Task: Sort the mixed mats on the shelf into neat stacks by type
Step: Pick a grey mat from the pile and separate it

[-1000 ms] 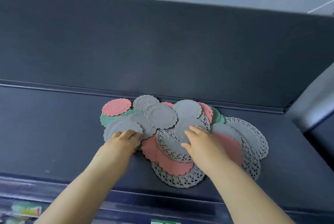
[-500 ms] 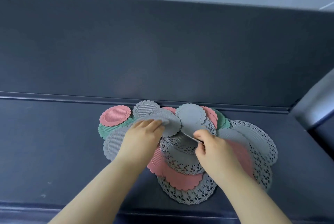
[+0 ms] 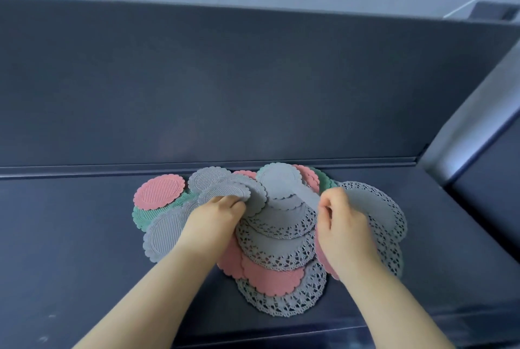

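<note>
A mixed heap of round mats lies on the dark shelf (image 3: 70, 236). Small ribbed mats show in pink (image 3: 159, 192), green (image 3: 140, 216) and grey (image 3: 163, 231) on the left. Large grey lace mats (image 3: 278, 247) and plain pink scalloped mats (image 3: 270, 278) fill the middle and right. My left hand (image 3: 216, 216) grips a small grey ribbed mat (image 3: 222, 192) by its near edge, lifted off the heap. My right hand (image 3: 340, 224) pinches the edge of a smooth grey scalloped mat (image 3: 281, 181) near the back.
The shelf's tall dark back panel (image 3: 253, 89) rises right behind the heap. A grey upright post (image 3: 472, 129) slants at the right. The shelf's front lip (image 3: 281, 331) runs under my forearms. Bare shelf surface lies left and right of the heap.
Both hands went from lying flat on the heap to gripping mats. The left has lifted a small grey ribbed mat; the right has shifted rightwards, holding a smooth grey mat's edge.
</note>
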`<state>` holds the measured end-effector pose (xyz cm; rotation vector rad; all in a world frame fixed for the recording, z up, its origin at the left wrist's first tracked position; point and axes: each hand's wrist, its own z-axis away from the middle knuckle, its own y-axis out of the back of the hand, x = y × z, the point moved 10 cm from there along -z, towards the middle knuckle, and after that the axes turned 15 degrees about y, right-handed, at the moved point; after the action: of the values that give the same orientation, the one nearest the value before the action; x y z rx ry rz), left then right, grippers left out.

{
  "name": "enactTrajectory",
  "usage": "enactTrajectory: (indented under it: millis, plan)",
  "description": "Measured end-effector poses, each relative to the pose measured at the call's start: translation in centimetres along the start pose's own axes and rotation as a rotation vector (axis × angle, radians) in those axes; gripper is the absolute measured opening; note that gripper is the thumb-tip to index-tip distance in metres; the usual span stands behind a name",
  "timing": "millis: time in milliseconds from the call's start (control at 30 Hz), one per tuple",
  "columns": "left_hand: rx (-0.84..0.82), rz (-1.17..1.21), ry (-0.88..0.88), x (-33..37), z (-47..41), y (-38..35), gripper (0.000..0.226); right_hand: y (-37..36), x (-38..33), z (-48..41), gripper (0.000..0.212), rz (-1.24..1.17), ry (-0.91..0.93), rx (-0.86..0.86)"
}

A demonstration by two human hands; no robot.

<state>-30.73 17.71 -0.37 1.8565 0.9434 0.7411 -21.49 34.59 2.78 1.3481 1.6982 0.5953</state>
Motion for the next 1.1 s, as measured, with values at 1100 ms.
enactTrajectory:
  millis: [1100]
  plan:
    - [0.380,-0.014,0.396,-5.4,5.1,12.2,0.045,-2.5,-12.3,-5.7,0.034,-0.177,0.487,0.153]
